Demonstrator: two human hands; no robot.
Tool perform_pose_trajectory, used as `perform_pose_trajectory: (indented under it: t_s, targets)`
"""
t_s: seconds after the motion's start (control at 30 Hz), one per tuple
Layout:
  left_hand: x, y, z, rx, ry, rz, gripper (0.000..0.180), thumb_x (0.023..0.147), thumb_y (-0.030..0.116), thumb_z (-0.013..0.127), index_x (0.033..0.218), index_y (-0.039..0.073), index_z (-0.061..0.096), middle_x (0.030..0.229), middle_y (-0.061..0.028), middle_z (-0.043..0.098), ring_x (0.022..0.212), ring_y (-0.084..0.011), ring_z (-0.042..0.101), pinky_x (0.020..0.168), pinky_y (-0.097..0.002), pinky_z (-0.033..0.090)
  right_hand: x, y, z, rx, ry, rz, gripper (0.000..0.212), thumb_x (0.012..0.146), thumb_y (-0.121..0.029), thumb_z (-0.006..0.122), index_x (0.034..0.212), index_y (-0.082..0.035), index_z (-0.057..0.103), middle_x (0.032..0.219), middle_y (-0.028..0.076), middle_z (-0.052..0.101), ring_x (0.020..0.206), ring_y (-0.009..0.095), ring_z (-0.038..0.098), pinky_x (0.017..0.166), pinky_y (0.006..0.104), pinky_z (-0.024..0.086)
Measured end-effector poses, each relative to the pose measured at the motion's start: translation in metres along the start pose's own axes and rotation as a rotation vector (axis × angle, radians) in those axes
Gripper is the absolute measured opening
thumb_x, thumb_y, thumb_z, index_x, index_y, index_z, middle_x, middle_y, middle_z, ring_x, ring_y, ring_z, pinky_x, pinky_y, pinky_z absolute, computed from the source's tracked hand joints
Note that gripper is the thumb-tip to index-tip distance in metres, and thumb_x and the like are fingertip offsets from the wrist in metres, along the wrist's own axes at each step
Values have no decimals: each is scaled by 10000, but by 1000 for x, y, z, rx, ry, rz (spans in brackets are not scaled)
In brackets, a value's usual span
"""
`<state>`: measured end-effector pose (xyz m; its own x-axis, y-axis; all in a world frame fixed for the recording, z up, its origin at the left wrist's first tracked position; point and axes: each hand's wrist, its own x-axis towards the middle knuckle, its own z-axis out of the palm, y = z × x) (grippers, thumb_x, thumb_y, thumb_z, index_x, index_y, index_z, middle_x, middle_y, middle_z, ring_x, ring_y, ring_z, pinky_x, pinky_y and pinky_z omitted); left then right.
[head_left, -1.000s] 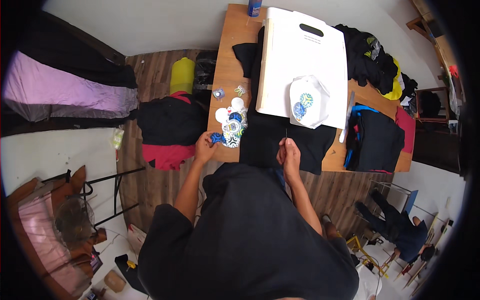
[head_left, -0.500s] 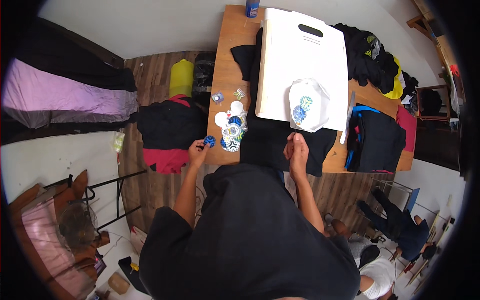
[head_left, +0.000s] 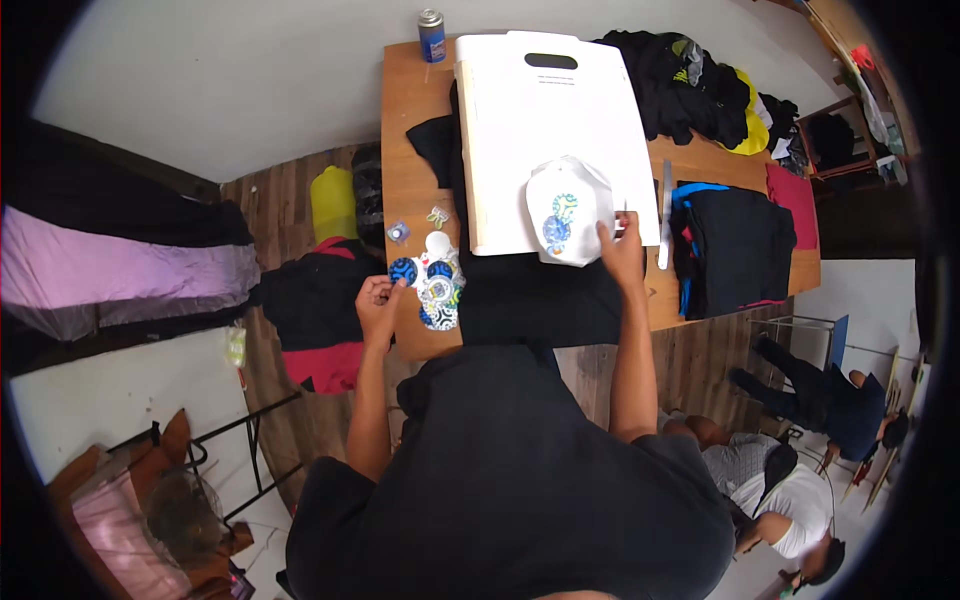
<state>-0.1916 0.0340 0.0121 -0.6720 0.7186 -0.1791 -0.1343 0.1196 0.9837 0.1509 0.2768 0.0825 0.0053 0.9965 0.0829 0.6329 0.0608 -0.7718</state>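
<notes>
My left hand (head_left: 379, 308) is closed, pinching a round blue patterned disc (head_left: 403, 271) at the table's left edge. Beside it lies a loose pile of similar discs (head_left: 440, 292) in blue, white and green, some turned white side up. My right hand (head_left: 622, 255) is closed at the right edge of a white sheet (head_left: 585, 190) with round blue and green designs. Something small sits between its fingers, too small to make out. The sheet rests on a big white board (head_left: 550, 120) with a handle slot, above a black garment (head_left: 530, 300).
The wooden table (head_left: 415, 90) holds a blue can (head_left: 431, 38) at the back. To the right lie a metal ruler (head_left: 666, 215), folded dark garments (head_left: 735, 245) and a clothes heap (head_left: 680, 95). More clothes (head_left: 315, 300) lie left. Two people are at lower right.
My right hand has moved rightward and forward, from below the white sheet to its right edge. My left hand still holds the disc, now beside the pile. The view has shifted.
</notes>
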Motion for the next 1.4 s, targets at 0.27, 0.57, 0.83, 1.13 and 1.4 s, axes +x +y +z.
perform_pose_trajectory:
  t_s: [0.27,0.57,0.83,1.13,1.4]
  targets:
    - [15,85,87,-231,-142,72,199,886,45,677,1043,17,559,901,-18,639,784,-50,564,694,-184,422,-42,-28,47,137,-158,70,182,883,-62,579,988,2,445,791,96,509,707,167,508,664,330,450]
    - [5,128,134,-368,-286,39,248,888,39,664,1105,-3,552,1005,-73,658,917,-105,613,804,-219,469,-41,-52,36,283,-17,-39,216,916,-127,612,998,-6,453,820,66,457,717,147,477,649,312,434]
    - [2,119,143,-330,-394,0,242,885,37,660,1095,-1,547,999,-68,654,913,-107,609,838,-239,462,-66,-100,31,782,-311,72,220,899,-51,631,919,-44,411,905,51,514,813,103,522,708,252,459]
    - [-10,111,151,-197,-458,-85,108,911,92,658,933,0,606,876,-9,636,800,-44,568,711,-192,437,-84,-117,45,871,-362,147,226,906,-12,622,891,-48,400,900,43,525,720,59,531,631,208,462]
    - [-8,114,154,-261,-346,-18,117,920,100,656,860,7,616,795,17,611,723,-26,539,659,-183,415,-81,-108,29,940,-397,217,152,995,-164,505,898,-98,408,790,19,488,566,77,438,523,227,384]
